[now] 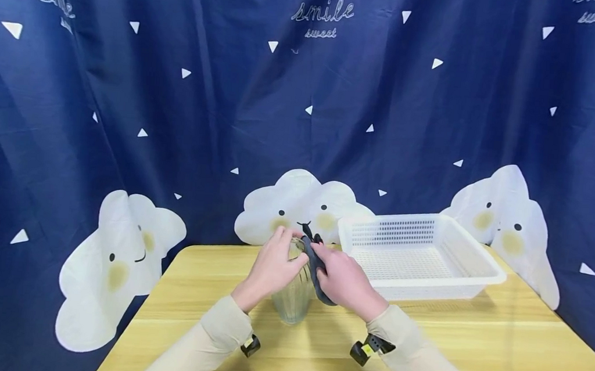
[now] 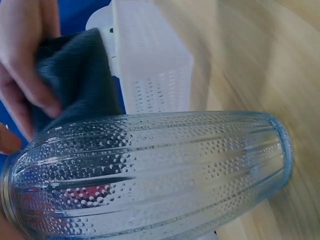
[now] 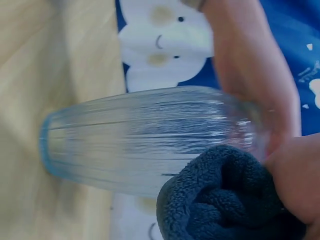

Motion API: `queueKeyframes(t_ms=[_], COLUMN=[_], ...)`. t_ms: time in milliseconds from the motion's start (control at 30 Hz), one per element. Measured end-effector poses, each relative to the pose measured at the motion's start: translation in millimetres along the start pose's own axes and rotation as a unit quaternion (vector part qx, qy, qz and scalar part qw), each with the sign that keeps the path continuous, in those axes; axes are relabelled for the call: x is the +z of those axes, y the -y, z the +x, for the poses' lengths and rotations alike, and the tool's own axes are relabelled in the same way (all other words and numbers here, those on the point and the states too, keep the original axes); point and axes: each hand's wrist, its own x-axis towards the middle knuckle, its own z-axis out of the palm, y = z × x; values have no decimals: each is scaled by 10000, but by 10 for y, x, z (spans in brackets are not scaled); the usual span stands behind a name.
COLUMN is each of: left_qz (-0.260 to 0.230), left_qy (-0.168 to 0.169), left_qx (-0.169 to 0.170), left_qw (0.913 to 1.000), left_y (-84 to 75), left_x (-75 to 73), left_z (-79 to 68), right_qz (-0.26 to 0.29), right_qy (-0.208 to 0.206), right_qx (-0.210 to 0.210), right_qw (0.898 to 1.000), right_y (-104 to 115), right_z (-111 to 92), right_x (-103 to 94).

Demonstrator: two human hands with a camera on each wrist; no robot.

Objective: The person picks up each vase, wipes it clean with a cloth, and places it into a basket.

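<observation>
A clear ribbed glass vase (image 1: 290,304) with raised dots on its sides stands roughly upright at the middle of the table. My left hand (image 1: 272,268) grips it by the rim at the top. In my right hand (image 1: 349,281) is a dark blue-grey cloth (image 1: 324,294), bunched and held against the upper side of the vase. The left wrist view shows the cloth (image 2: 82,75) lying along the vase's shoulder (image 2: 75,165). Thick, fluffy folds of the cloth (image 3: 215,200) hide part of the glass in the right wrist view.
A white perforated plastic basket (image 1: 428,286) sits on the wooden table (image 1: 452,349), behind and to the right of my right hand. Beyond the table hangs a navy curtain (image 1: 220,104) with white clouds and triangles. Each wrist wears a small black camera.
</observation>
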Motion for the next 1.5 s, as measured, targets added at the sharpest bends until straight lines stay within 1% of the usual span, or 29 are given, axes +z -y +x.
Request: queueKeyframes(t_ms=[67,167,300,400,500,567,667,800,867,933,1033,1100,1167,1200,1267,1367,1433,1500], left_qz=[-40,-58,-113,-188,-180,-110,-89,-159,-137,-104,-82,-122,-189,-216,-249,-253,-205,-142], left_qy=[22,56,67,82,74,56,93,232,259,219,176,201,257,277,274,193,130,93], left_qx=[57,131,122,-33,-325,-481,-593,-596,-556,-475,-301,-269,-273,-291,-347,-332,-258,-182], left_qw=[10000,9999,9998,9998,9993,9988,9982,9978,9980,9986,9994,9994,9991,9990,9987,9989,9994,9997], left_y=[9,35,60,50,41,47,62,70,68,60,44,39,23,14,3,-2,4,13], left_x=[5,13,11,5,1,-2,-6,-30,-47,-69,-87,-92,-82,-76,-66,-46,-30,-13], left_z=[0,2,4,2,-2,0,-9,-50,-64,-57,-29,-23,-15,-14,-16,-10,-4,3], right_qz=[-80,-125,-170,-279,-361,-315,-24,231,227,182,84,6,-48,-80,-179,-336,-366,-270], right_qy=[62,276,822,1068,1090,1134,1342,1282,1065,778,257,-47,-239,-261,-232,-81,41,216], right_qx=[8,83,256,220,51,-14,149,300,281,246,107,-12,-117,-152,-237,-252,-158,19], right_qw=[9999,9995,9961,9936,9934,9930,9908,9910,9937,9965,9996,10000,9996,9995,9993,9991,9992,9994], right_y=[-39,-92,-125,-145,-166,-179,-190,-187,-168,-137,-67,1,62,88,124,117,72,14], right_z=[-35,-90,-188,-280,-336,-340,-315,-246,-192,-127,-31,21,52,61,70,66,58,43], right_x=[94,238,438,588,683,702,672,535,421,288,86,-26,-119,-149,-170,-113,-36,55])
